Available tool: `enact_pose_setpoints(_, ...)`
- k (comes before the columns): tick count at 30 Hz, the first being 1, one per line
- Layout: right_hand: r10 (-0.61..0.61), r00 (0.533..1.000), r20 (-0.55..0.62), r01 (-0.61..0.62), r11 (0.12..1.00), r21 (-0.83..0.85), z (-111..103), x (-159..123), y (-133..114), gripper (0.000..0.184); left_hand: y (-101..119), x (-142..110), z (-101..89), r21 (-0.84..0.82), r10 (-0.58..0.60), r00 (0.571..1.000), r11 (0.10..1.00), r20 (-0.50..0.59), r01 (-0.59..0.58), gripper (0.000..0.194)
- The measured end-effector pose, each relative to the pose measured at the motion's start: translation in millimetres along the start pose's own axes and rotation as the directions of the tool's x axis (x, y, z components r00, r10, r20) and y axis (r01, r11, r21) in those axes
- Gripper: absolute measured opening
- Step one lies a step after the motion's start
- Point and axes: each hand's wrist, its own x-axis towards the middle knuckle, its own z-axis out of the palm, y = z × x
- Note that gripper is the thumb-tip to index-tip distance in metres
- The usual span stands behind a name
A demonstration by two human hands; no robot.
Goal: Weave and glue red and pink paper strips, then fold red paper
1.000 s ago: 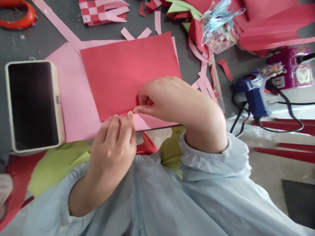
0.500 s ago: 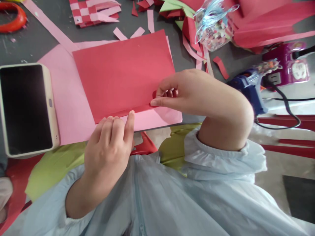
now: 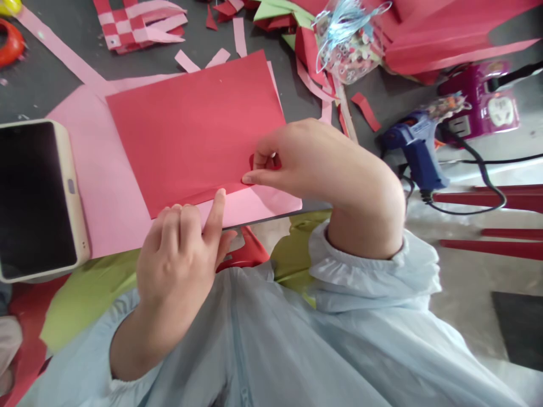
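Observation:
A sheet of red paper (image 3: 190,130) lies slanted over a larger pink sheet (image 3: 108,186), its near edge turned up in a narrow fold. My left hand (image 3: 180,243) rests at that near edge, palm down, with the index finger stretched onto the fold, the thumb apart and the other fingers bent. At the right end of the fold, my right hand (image 3: 292,158) pinches the red paper's edge between thumb and fingers. A darker red patch shows by its curled fingers; I cannot tell whether it is shadow or something else.
A phone (image 3: 34,198) covers the pink sheet's left side. Orange-handled scissors (image 3: 12,45), a woven paper fish (image 3: 139,25), paper strips and a bag of beads (image 3: 350,53) lie along the back. A blue glue gun (image 3: 418,147) and a purple power strip (image 3: 483,102) are at right.
The view has shifted, so the table things appear farther left. My left thumb now shows apart from the index finger. My right hand keeps its pinch at the fold.

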Motion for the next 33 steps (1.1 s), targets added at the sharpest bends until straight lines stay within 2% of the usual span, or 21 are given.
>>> enact_pose_setpoints(3, -0.006, 1.0, 0.0, 0.006, 1.0, 0.008, -1.1, 1.1, 0.2, 0.023, 0.9, 0.3, 0.7, 0.026, 0.007, 1.0, 1.0, 0.023, -0.008, 0.058)
enact_pose_setpoints(11, -0.011, 1.0, -0.006, 0.011, 1.0, 0.014, -0.5, 3.5, 1.1, 0.019, 7.6, 5.3, 4.1, 0.087, -0.005, 1.0, 0.996, -0.014, 0.007, 0.057)
enact_pose_setpoints(19, -0.068, 0.995, -0.068, 0.07, 0.997, 0.025, 2.8, 1.9, 4.1, 0.017, 15.4, 13.6, 11.7, -0.047, 0.047, 0.995, 0.998, -0.083, -0.051, 0.055)
enact_pose_setpoints(22, -0.076, 0.994, -0.077, 0.078, 0.997, 0.027, 4.4, 1.4, 4.0, 0.016, 18.8, 16.4, 15.3, -0.047, 0.062, 0.99, 0.997, -0.127, -0.068, 0.055)
enact_pose_setpoints(29, -0.042, 0.998, -0.036, 0.044, 0.998, 0.034, -0.6, -1.3, 12.9, 0.024, 24.4, 19.2, 23.5, -0.108, 0.037, 0.981, 0.992, -0.191, -0.059, 0.051)
enact_pose_setpoints(33, 0.012, 0.999, -0.05, -0.01, 0.999, 0.038, -3.2, -6.4, 27.1, 0.027, 26.5, 22.9, 23.9, -0.036, 0.035, 0.978, 0.998, -0.206, -0.044, 0.043)
